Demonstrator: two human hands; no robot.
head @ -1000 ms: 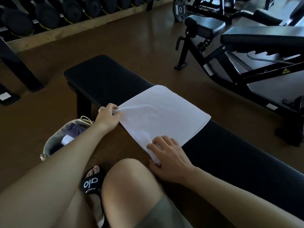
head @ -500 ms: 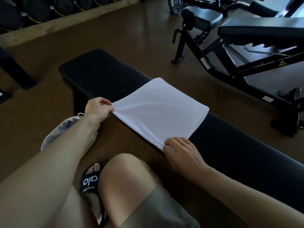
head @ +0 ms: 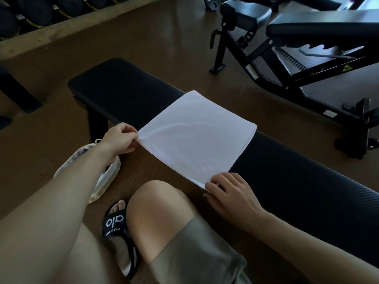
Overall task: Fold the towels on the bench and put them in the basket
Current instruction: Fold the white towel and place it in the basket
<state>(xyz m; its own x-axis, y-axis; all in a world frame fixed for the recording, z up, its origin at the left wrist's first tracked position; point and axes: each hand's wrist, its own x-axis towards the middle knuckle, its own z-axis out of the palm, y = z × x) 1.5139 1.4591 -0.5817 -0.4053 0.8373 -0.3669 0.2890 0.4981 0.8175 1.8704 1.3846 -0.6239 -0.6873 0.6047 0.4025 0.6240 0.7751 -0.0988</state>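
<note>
A white towel [head: 196, 136], folded into a flat square, lies across the black padded bench [head: 123, 91], its near edge reaching past the bench's front edge. My left hand [head: 120, 138] pinches the towel's left corner off the bench edge. My right hand [head: 231, 191] holds the near right corner, fingers curled over it. The light fabric basket [head: 106, 177] sits on the floor below my left forearm, mostly hidden by it.
An adjustable black gym bench [head: 297, 48] stands on the brown floor to the right rear. A rack of dumbbells [head: 41, 9] lines the far left wall. My knee [head: 160, 201] and a black sandal [head: 114, 220] are close under the towel.
Both hands have drawn the towel's near corners apart and taut; the right hand shifted right along the near edge, and the towel now lies smoother.
</note>
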